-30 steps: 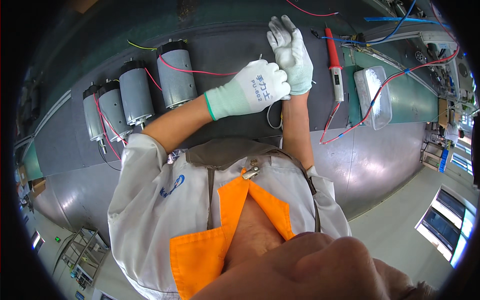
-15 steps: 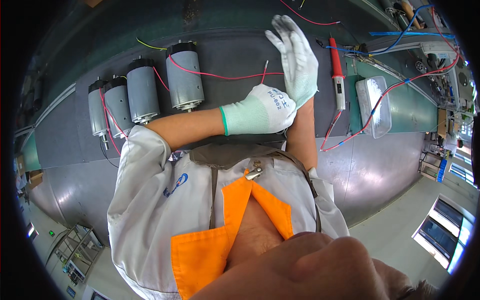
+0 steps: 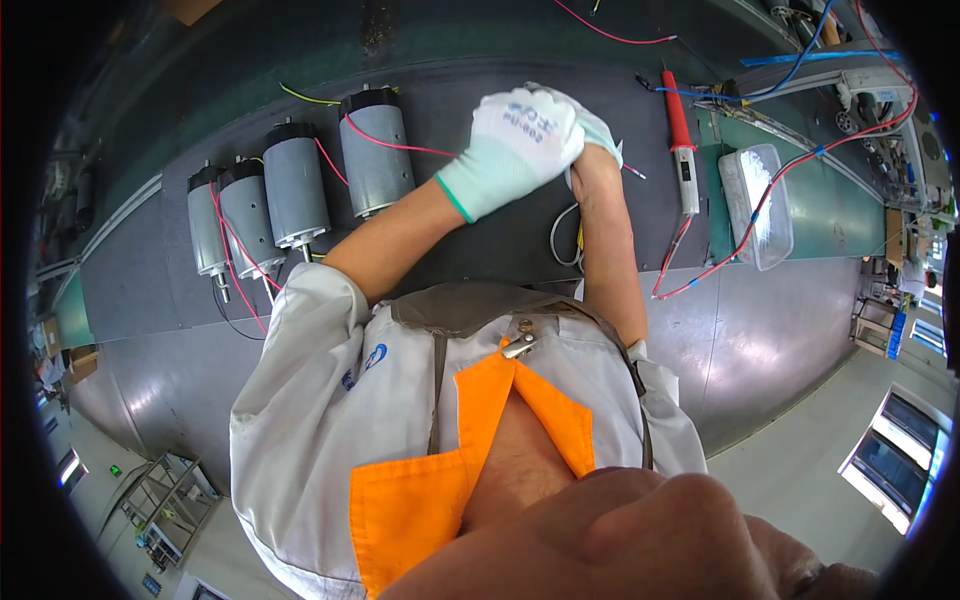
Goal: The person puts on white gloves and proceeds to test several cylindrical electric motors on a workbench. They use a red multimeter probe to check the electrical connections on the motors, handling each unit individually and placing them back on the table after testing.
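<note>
In the head view, both hands are brought together above the dark worktop (image 3: 650, 235), near the far end of the right forearm (image 3: 611, 245). The left hand (image 3: 527, 130) is closed into a fist and pressed against the right hand (image 3: 585, 122), and the right glove (image 3: 598, 137) is gripped by it near the cuff. The right hand is mostly covered, so it cannot be told whether its fingers are bent or straight. The left wrist is covered by a white left glove (image 3: 497, 180) with a pale green cuff, while the right wrist is left bare. To the left, four grey cylindrical motors (image 3: 377, 150) with black end caps are lined up on the worktop. A red wire (image 3: 400, 147) is led from the largest motor toward the left hand, and a pale-tipped wire end (image 3: 635, 173) is seen just right of the right wrist. Farther right, a red and grey pen-shaped tool (image 3: 682, 145) is laid, with a clear plastic tub (image 3: 786, 225) beyond it, crossed by a red cable (image 3: 780, 182).
</note>
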Available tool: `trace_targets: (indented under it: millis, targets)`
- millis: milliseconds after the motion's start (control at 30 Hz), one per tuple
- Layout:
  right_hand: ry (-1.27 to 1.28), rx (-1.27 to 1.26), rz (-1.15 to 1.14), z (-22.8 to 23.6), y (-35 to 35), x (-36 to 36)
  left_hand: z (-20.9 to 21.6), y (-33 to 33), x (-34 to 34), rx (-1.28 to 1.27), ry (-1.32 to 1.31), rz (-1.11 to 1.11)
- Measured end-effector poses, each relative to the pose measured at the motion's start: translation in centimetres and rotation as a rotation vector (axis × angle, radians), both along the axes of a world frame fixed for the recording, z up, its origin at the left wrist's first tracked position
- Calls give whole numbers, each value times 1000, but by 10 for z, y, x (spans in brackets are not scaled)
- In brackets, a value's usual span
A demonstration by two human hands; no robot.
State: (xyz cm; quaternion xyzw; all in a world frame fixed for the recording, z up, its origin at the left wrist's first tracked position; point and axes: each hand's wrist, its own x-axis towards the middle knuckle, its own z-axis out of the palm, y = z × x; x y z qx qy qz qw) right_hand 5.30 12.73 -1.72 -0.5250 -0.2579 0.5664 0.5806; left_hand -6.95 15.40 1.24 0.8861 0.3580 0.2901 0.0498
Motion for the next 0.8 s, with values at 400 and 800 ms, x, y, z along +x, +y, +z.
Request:
trace_targets:
  millis: [400,800]
  targets:
    - [580,405,32,4,-8,40,-5,-17,-17,-819,-386,107]
    - [621,339,136,16,-31,24,-15,-12,-29,-1134,-816,93]
